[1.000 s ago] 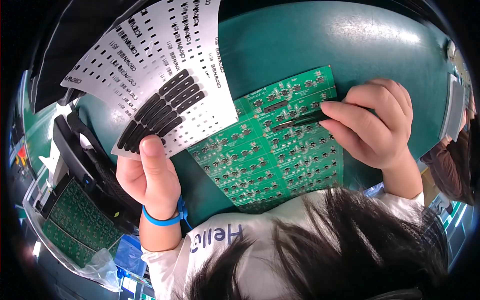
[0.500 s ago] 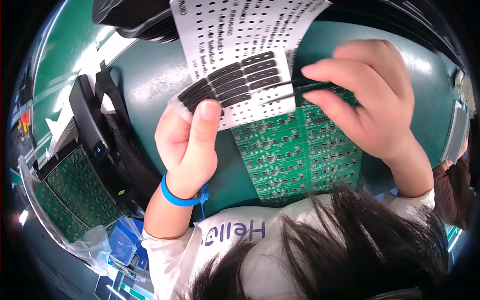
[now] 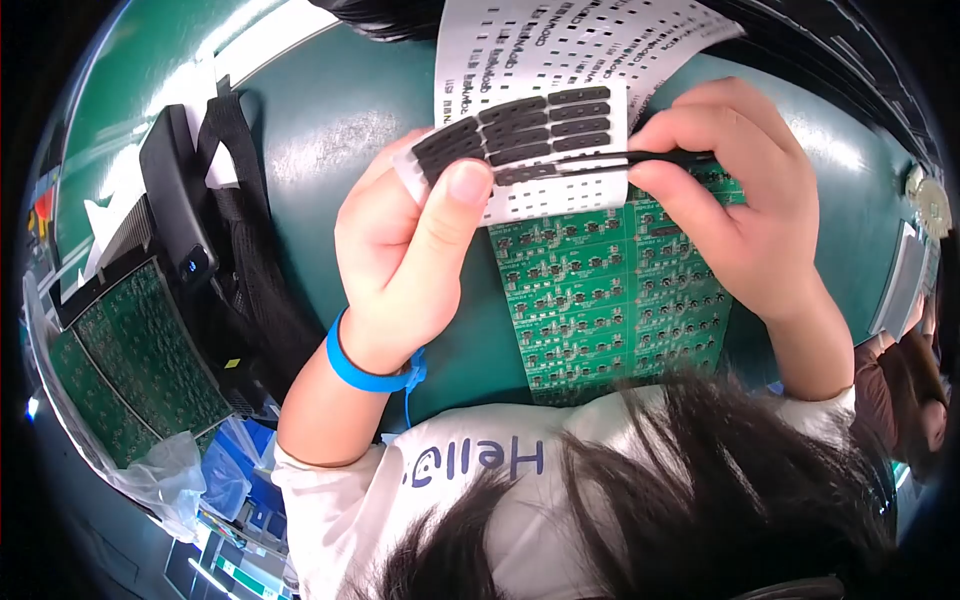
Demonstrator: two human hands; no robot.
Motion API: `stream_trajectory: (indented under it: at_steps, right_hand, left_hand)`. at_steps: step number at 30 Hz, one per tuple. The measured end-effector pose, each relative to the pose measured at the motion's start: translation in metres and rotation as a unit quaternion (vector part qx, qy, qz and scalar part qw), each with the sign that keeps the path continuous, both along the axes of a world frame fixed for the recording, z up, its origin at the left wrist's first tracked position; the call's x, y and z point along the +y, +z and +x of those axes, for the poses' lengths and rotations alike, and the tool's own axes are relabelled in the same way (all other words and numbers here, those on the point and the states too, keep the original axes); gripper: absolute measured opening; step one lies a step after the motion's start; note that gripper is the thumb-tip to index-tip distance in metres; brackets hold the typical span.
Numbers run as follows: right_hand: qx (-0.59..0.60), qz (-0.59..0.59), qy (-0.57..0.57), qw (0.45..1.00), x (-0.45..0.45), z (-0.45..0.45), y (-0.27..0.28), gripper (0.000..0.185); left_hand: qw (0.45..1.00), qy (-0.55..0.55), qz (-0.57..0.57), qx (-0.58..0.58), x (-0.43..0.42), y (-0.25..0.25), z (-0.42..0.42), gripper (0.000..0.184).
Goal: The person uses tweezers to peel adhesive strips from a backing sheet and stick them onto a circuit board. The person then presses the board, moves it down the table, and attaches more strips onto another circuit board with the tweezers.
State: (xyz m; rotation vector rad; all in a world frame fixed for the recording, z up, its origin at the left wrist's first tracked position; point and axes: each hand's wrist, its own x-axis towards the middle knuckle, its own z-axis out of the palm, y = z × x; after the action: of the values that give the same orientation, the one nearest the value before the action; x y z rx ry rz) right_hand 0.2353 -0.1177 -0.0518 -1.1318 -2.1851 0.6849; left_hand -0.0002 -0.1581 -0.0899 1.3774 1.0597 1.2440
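Observation:
My left hand (image 3: 420,235) pinches the lower left end of a white backing sheet (image 3: 560,200), thumb on top. Rows of black oblong stickers (image 3: 515,130) cover part of the sheet, which bends back in a curl with printed lettering. Black tweezers (image 3: 680,157) are closed in my right hand (image 3: 735,190), their tips at the lowest sticker row. Whether the tips grip a sticker cannot be made out. Below the sheet, a green circuit board panel (image 3: 580,330) with small parts lies on the green table, partly covered by the sheet and hair.
At the left stand a black device with a strap (image 3: 180,200) and a container of green circuit boards (image 3: 135,360) with clear plastic. A blue bin (image 3: 240,480) is below it. Another person's brown-sleeved arm (image 3: 900,385) shows at the right edge.
The sheet and my left hand have moved right. The tweezers have left the board for the sheet's stickers, and their tips, apart half a second ago, are now closer together.

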Motion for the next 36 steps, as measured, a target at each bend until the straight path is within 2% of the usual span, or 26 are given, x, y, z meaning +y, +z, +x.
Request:
stream_trajectory:
  at_steps: [1, 5, 9, 12, 17, 24, 36]
  right_hand:
    - [0.024, -0.052, -0.008, 0.998, -0.003, 0.001, 0.001, 0.019]
    - [-0.047, 0.022, 0.026, 0.998, -0.02, 0.008, 0.004, 0.024]
    - [-0.063, 0.09, 0.036, 0.993, -0.044, 0.009, -0.013, 0.03]
    - [-0.065, 0.105, 0.023, 0.992, -0.049, 0.008, -0.024, 0.031]
    - [-0.083, 0.128, 0.023, 0.988, -0.047, 0.005, -0.023, 0.029]
    - [-0.082, 0.108, 0.017, 0.991, -0.048, 0.008, -0.027, 0.026]
    - [-0.103, 0.144, 0.023, 0.984, -0.048, 0.006, -0.024, 0.026]
  left_hand:
    - [1.0, 0.006, 0.008, -0.001, 0.0, 0.0, 0.002, 0.023]
    - [1.0, 0.012, 0.003, -0.007, 0.001, 0.0, 0.003, 0.024]
    - [0.99, 0.048, 0.084, 0.099, 0.001, -0.003, 0.007, 0.022]
    - [0.989, 0.056, 0.05, 0.126, -0.004, 0.004, 0.005, 0.023]
    - [0.999, 0.047, -0.006, -0.003, -0.001, 0.002, -0.003, 0.027]
    - [0.999, 0.045, 0.015, 0.027, 0.001, 0.001, -0.006, 0.025]
    - [0.998, 0.032, 0.012, 0.06, 0.001, 0.004, -0.008, 0.027]
